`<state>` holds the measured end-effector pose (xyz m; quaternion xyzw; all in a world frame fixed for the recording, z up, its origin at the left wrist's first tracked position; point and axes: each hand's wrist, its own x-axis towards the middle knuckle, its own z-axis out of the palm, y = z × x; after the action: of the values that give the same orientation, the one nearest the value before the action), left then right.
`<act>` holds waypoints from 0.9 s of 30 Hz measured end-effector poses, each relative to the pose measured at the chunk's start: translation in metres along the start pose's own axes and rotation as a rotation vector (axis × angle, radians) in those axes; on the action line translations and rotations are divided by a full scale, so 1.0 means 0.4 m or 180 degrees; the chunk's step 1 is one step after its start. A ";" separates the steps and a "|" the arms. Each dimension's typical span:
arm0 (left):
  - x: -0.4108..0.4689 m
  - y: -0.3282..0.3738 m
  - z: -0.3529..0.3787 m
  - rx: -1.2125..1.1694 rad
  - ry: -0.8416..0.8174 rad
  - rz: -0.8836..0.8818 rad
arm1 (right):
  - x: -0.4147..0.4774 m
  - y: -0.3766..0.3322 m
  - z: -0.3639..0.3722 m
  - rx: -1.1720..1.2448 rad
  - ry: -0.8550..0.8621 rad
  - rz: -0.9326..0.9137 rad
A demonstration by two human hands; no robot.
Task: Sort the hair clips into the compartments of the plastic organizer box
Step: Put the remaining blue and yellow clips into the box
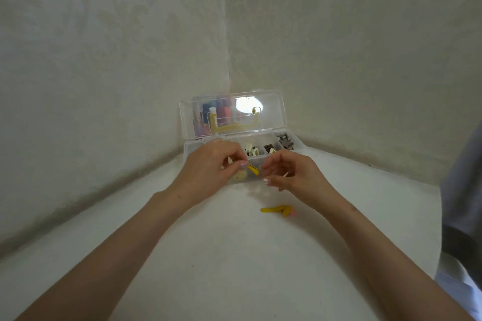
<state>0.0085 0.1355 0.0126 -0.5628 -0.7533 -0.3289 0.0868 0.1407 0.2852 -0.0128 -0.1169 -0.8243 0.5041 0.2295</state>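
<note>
Mid-frame, over the organizer box (284, 139), my left hand (208, 164) pinches a yellow clip (253, 169) above its compartment; my right hand (292, 172) hovers beside it, fingers loosely curled, holding nothing I can see.

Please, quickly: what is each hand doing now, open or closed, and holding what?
Left hand: closed, pinching a yellow hair clip.
Right hand: fingers curled, half open; whether it holds anything cannot be told.

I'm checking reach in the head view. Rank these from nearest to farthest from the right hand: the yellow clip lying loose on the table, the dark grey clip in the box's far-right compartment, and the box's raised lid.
From the right hand:
1. Yellow clip, on the table just in front of the hand.
2. Dark grey clip, far-right compartment, behind the hand; close to call with the first.
3. Raised lid, at the back against the wall.
</note>
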 end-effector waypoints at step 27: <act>-0.006 -0.148 -0.083 0.1766 0.0491 -0.0475 | -0.015 -0.003 -0.008 -0.0985 -0.0632 0.0450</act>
<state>-0.0522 0.1050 0.0133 -0.4340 -0.8449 -0.1577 0.2699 0.1474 0.2847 -0.0121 -0.1581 -0.9003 0.3953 0.0903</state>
